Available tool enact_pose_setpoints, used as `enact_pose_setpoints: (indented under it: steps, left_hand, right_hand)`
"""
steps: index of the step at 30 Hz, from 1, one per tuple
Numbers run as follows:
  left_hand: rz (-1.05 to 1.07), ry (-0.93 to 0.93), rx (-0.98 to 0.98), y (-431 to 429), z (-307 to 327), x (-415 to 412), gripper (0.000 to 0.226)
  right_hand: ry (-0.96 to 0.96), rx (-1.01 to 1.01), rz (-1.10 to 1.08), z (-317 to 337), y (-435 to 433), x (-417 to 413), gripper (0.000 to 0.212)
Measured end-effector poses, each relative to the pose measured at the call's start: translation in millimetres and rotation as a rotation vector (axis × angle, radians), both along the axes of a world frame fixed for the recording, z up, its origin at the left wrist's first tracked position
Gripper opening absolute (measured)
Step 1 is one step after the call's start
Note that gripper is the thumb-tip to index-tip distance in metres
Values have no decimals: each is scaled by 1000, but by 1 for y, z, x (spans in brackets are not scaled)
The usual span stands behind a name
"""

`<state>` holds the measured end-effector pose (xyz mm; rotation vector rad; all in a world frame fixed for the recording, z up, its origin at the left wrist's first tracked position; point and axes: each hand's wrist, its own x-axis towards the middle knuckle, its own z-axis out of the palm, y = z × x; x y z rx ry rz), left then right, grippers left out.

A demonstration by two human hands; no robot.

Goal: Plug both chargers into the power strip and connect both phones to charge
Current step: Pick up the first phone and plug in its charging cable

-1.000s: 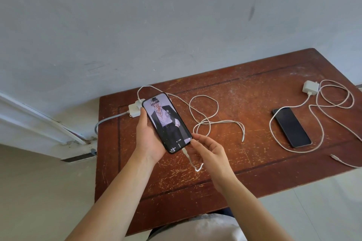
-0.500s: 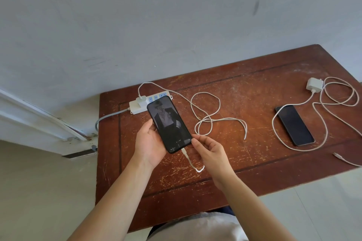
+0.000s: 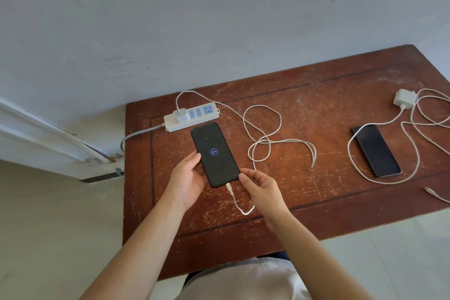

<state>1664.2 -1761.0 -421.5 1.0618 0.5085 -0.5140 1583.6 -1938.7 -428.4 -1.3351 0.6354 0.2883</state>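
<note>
A black phone (image 3: 214,153) with a small blue ring lit on its dark screen lies low over the table, a white cable (image 3: 263,139) plugged into its near end. My left hand (image 3: 186,182) cups its left edge. My right hand (image 3: 260,187) touches its lower right corner with fingertips. That cable loops back to a white charger (image 3: 180,115) seated in the white power strip (image 3: 192,117) at the back left. A second black phone (image 3: 376,150) lies screen up at the right, beside a second white charger (image 3: 404,98) lying loose with its cable (image 3: 414,134) coiled around it.
The worn brown wooden table (image 3: 304,197) stands against a pale wall. The strip's grey cord (image 3: 136,135) drops off the left edge. The loose cable's free plug end (image 3: 429,190) rests near the right front edge. A white door frame (image 3: 48,134) is at the left.
The phone has come down from a raised, tilted hold to nearly flat near the power strip. Its bright picture faded to a dark screen with a blue ring. The view shifted down.
</note>
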Motion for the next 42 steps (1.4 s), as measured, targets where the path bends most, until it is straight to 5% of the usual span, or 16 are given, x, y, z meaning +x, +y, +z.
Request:
enact_pose_setpoints:
  steps: [9, 21, 29, 35, 42]
  left_hand:
    - [74, 83, 264, 8, -26, 13, 23]
    - [24, 169, 521, 37, -69, 49, 26]
    - [-108, 109, 661, 46, -73, 48, 30]
    - [-268, 60, 727, 50, -69, 36, 44]
    - [-448, -63, 760, 55, -70, 10, 45]
  right_hand:
    - [79, -24, 72, -24, 16, 16, 17]
    - [225, -131, 302, -63, 54, 48, 54]
    - [258, -320, 443, -72, 64, 52, 58]
    - [66, -783, 751, -71, 65, 45, 52]
    - [58, -888, 832, -68, 66, 46, 53]
